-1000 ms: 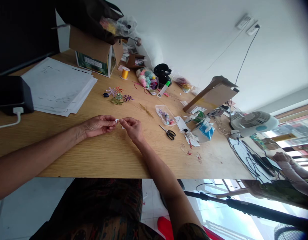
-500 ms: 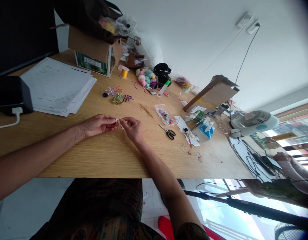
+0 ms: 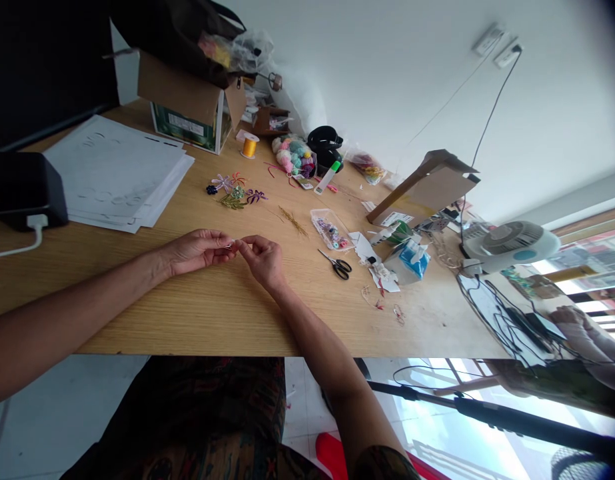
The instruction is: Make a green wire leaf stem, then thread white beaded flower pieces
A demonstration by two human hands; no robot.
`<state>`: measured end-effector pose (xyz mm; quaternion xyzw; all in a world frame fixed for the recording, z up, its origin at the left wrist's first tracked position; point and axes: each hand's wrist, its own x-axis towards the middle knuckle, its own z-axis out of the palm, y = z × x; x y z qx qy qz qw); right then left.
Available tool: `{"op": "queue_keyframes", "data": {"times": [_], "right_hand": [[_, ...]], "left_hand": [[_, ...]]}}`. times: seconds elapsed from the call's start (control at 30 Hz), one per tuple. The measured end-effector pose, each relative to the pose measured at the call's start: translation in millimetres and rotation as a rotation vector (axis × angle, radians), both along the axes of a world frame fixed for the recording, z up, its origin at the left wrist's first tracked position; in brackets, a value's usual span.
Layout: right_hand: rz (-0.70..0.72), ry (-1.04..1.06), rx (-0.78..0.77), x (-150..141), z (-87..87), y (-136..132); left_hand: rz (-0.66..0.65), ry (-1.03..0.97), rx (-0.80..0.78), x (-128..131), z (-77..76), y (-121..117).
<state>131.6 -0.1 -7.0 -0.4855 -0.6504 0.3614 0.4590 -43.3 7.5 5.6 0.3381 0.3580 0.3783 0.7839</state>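
Over the table's front half, my left hand [image 3: 206, 251] pinches a small white piece [image 3: 230, 245] between thumb and fingers; it is too small to name. My right hand [image 3: 262, 260] meets it from the right, thumb and forefinger closed at the piece's other side. The fingertips of both hands nearly touch and hide most of it. Beyond the hands lie several small looped flowers [image 3: 237, 191] in purple, orange, green and dark blue. A bundle of thin golden-brown stems [image 3: 293, 221] rests to their right.
Right of my hands lie black-handled scissors [image 3: 341, 268] and a clear tray of small spools [image 3: 331, 230]. Farther back stand a yellow thread spool [image 3: 248, 146], yarn balls [image 3: 292, 157] and a cardboard box [image 3: 187, 113]. Papers [image 3: 117, 173] lie left; a white fan [image 3: 512, 243] and another person's hands [image 3: 567, 316] are right.
My right fingertips have moved slightly left, closer to my left fingers. Less of the white piece shows between them now.
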Motion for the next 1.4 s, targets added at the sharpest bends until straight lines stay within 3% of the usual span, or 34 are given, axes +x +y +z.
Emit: {"op": "queue_keyframes", "data": {"times": [0.57, 0.9, 1.4], "right_hand": [[-0.057, -0.127, 0.014, 0, 5.5, -4], [-0.035, -0.002, -0.104, -2, 2.7, 1], [-0.041, 0.002, -0.112, -2, -0.4, 2]], "left_hand": [[0.076, 0.147, 0.147, 5, -0.6, -2], [0.177, 0.281, 0.369, 11, 0.3, -6], [0.080, 0.118, 0.151, 9, -2.5, -6]]}}
